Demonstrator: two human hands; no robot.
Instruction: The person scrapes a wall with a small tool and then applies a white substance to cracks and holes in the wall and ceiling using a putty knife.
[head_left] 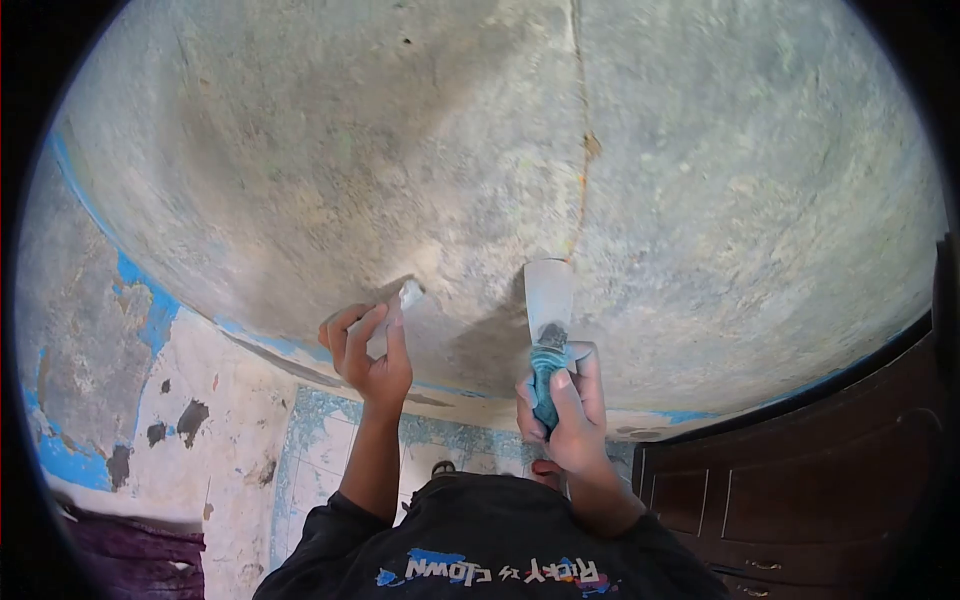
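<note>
My right hand is wrapped round the teal handle of a putty knife. The knife's wide pale blade points up, its edge at the bare grey wall. A thin crack with brownish edges runs down the wall to near the blade's tip. To the left, my left hand pinches a small white lump between thumb and fingertips, close to the wall. I cannot make out whether the lump touches the wall or what it is made of.
Blue paint remnants and chipped white plaster edge the wall on the left. A dark wooden cabinet stands at the lower right. Purple cloth hangs at the lower left, and pale floor tiles show below.
</note>
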